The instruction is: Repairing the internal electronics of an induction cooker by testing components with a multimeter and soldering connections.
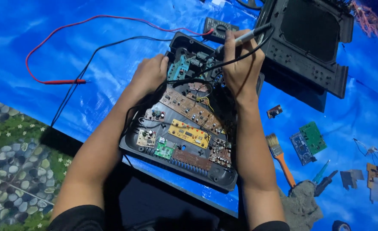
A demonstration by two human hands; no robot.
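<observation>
Fingers of my right hand (240, 64) pinch a soldering iron (244, 37) over the open casing (184, 124) on the blue sheet (90, 38), its tip hidden, while my left hand (149, 73) curls on the casing's edge, grip unclear.

The right hand (240, 68) holds a pen-like tool (251, 35) over the open black case (184, 124) of boards; the left hand (149, 73) rests on it.

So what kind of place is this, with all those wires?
Probably a home electronics repair spot on the floor: an opened black plastic casing full of circuit boards, a black handheld test meter with its red lead, all on a blue plastic sheet.
</observation>
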